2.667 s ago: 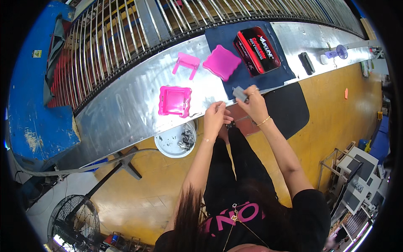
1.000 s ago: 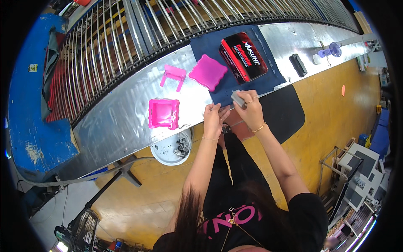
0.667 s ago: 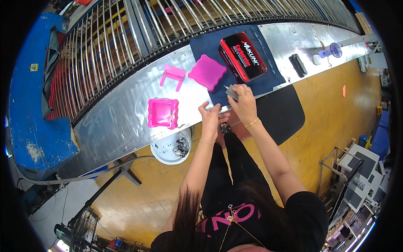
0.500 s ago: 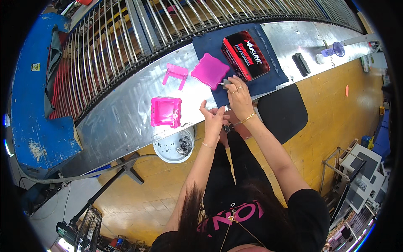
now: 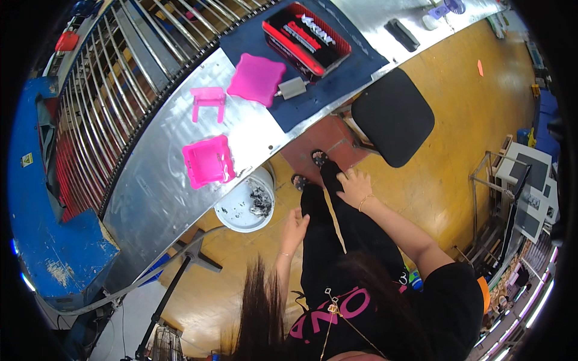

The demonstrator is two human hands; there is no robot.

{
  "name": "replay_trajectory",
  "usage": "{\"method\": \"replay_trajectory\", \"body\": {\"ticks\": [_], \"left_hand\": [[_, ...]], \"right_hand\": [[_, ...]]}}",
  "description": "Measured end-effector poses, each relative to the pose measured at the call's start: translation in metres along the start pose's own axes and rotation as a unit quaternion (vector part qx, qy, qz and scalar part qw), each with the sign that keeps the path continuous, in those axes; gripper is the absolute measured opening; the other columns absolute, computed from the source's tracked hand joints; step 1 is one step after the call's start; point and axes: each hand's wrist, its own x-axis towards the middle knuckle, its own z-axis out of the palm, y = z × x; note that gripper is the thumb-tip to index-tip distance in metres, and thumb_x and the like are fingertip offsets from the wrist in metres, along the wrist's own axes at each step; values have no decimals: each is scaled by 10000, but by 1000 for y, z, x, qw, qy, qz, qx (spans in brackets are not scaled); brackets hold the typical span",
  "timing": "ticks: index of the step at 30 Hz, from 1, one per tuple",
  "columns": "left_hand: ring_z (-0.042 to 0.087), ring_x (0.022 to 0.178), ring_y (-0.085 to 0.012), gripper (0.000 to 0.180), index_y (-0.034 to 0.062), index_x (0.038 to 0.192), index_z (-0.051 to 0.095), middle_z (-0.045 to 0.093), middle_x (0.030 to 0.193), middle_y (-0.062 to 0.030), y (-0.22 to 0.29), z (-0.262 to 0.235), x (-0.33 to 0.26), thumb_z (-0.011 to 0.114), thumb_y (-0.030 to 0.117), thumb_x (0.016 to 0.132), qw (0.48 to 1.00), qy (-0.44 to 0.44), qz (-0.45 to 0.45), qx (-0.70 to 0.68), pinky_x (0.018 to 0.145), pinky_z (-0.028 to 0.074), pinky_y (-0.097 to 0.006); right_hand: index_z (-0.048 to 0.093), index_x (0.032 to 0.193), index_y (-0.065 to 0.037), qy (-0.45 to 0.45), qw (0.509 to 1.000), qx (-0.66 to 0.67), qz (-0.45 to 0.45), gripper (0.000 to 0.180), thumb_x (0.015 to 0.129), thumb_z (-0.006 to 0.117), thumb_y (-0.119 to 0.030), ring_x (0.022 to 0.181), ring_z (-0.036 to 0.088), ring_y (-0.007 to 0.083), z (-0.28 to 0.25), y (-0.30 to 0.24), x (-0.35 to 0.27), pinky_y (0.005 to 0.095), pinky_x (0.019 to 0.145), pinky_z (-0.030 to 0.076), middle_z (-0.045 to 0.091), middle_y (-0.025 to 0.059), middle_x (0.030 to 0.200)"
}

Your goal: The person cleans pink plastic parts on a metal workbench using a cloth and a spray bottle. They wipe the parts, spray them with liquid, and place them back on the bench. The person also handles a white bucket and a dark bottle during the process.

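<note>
- Left hand (image 5: 295, 228): bare, beside the dark trouser leg, holding nothing; fingers loosely curled, thumb apart from them.
- Right hand (image 5: 356, 189): bare, over the other thigh, holding nothing; fingers spread; contact with the cloth cannot be told.
- Grey block (image 5: 292, 88): small, smooth, boxy, a pale pin at its left end; lies on the mat between pink panel and box.
- Pink panel (image 5: 255, 79): flat, square, wavy-edged plastic; partly on the mat, partly on bare metal.
- Pink bracket (image 5: 208, 96): plastic, a crossbar with two legs, left of the panel.
- Pink tray (image 5: 209, 162): glossy plastic, scalloped rim, square recess, near the front edge.
- Box (image 5: 307, 39): red and black, rounded corners, shiny.
- Mat (image 5: 319, 105): navy, matt, under box and block.
- Desk (image 5: 156, 150): bare metal, brushed and scuffed.
- Pail (image 5: 232, 210): round, pale, dark residue inside, below the desk.
- Seat (image 5: 394, 117): black, rounded corners.
</note>
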Motion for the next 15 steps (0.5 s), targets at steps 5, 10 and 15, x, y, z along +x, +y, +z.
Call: {"method": "replay_trajectory", "body": {"ticks": [5,10,15], "left_hand": [[510,1233,-435,657,69,1417,403,475,1369,-288,-121,80,-44,588,437,904,964,-139,-136,180,1028,423,-472],[466,1284,-459,830,123,1520,196,398,1422,-330,-163,139,-73,488,590,899,934,-198,-263,142,1070,389,-490],[503,1257,-442,818,130,1511,208,450,1388,-312,-178,182,-73,501,579,893,924,-223,-255,176,1042,417,-492]], "right_hand": [[337,1483,-267,-345,924,126,109,659,904,556,-492,1325,402,472,173,42,-62,542,1071,369,335,209,1505],[256,1531,-301,-403,904,45,134,686,928,456,-562,1313,409,513,186,33,-95,597,1067,345,194,195,1595],[403,1454,-195,-450,892,-47,16,621,919,509,-491,1293,492,382,202,50,-107,503,1013,436,441,214,1457]]}}
